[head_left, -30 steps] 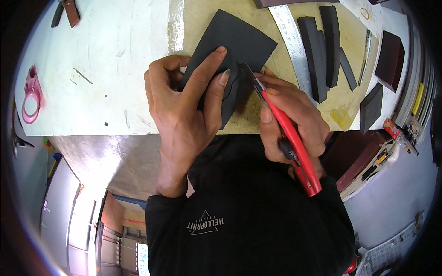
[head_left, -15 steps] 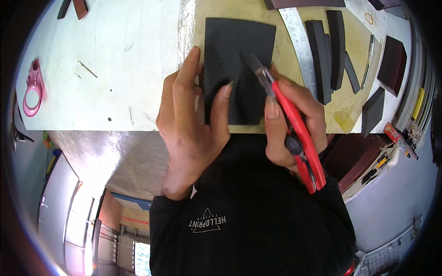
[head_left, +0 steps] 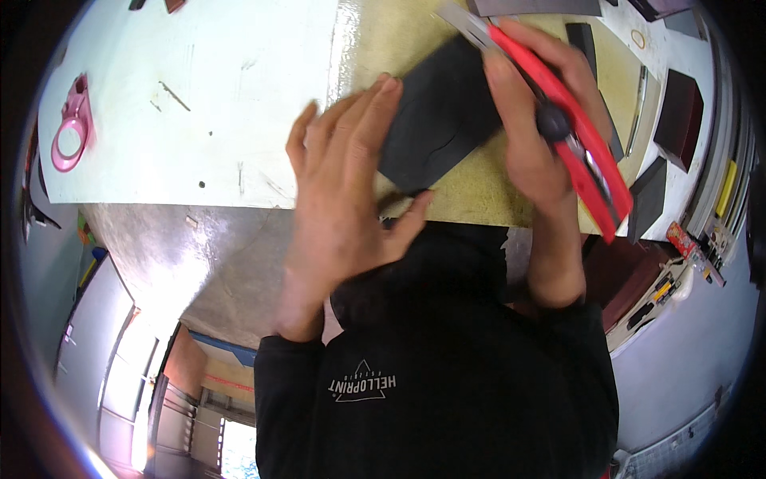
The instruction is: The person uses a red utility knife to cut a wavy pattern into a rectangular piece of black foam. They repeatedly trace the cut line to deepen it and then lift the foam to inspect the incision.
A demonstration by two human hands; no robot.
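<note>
Cutter, blade protruding | right hand gripping it | left hand spread, at black sheet

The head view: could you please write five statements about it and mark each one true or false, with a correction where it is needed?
1. The right hand holds a red knife. True.
2. The black sheet lies on the white tabletop. False: it is over the yellowish surface.
3. A short curved line shows on the black sheet. True.
4. The left hand grips the pink ring-ended object. False: the pink ring-ended object lies apart from both hands, at the far left.
5. The left hand is near the black sheet's left side. True.
</note>
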